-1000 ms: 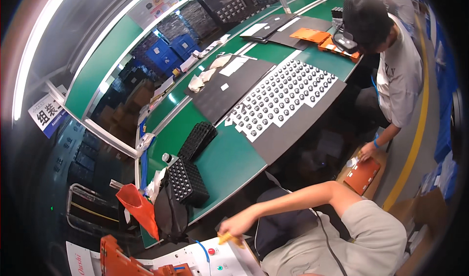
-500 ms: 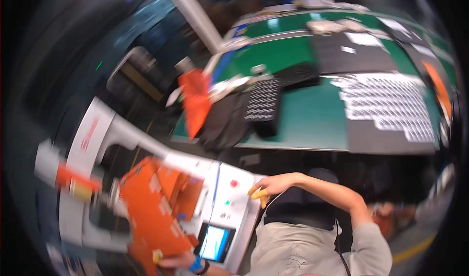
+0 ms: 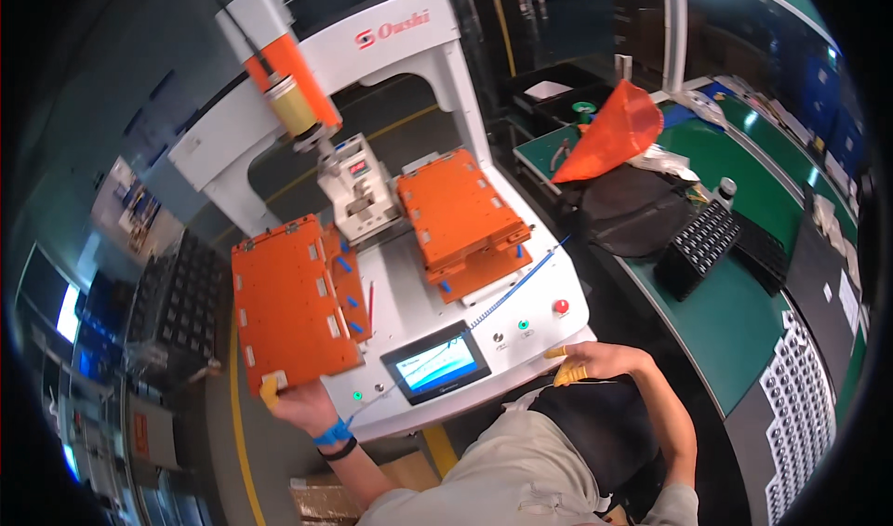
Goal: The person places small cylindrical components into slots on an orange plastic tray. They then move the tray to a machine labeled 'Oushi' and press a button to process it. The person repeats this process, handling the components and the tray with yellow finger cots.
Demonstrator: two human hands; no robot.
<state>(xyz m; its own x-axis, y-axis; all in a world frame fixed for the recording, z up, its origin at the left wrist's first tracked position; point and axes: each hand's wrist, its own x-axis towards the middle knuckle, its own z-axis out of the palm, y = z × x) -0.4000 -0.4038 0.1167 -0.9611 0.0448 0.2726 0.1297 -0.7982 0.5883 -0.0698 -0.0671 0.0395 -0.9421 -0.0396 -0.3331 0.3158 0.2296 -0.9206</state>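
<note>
1. Orange is covering most of the flat plate [image 3: 284, 303] at my left; it is lying on the left side of the white machine [image 3: 409, 293], its outer part reaching past the machine's edge, with pale patches showing along its sides.
2. My left hand [image 3: 305, 407] is touching that plate's near corner, one yellow-covered finger resting on top; the other fingers are partly hiding, so I cannot tell whether I am pinching it. A blue wristband [image 3: 332, 433] is circling that wrist.
3. My right hand [image 3: 595, 360] is hanging loosely by the machine's front edge, fingers slightly parted and bending, yellow covers [image 3: 575, 372] showing on them; I am seeing nothing between them.
4. A second orange plate [image 3: 460, 200] is sitting on the machine's right side, above a lower orange piece with blue pins.
5. Between my hands, a lit screen [image 3: 435, 362] is facing me; a red button [image 3: 561, 306] is standing out near the right corner, and a blue coiled cord [image 3: 513, 289] is stretching above the panel.
6. To my right, the green table [image 3: 693, 331] is bearing a black tray [image 3: 702, 247] of small parts, and an orange-red bag [image 3: 614, 135] is lying farther off.
</note>
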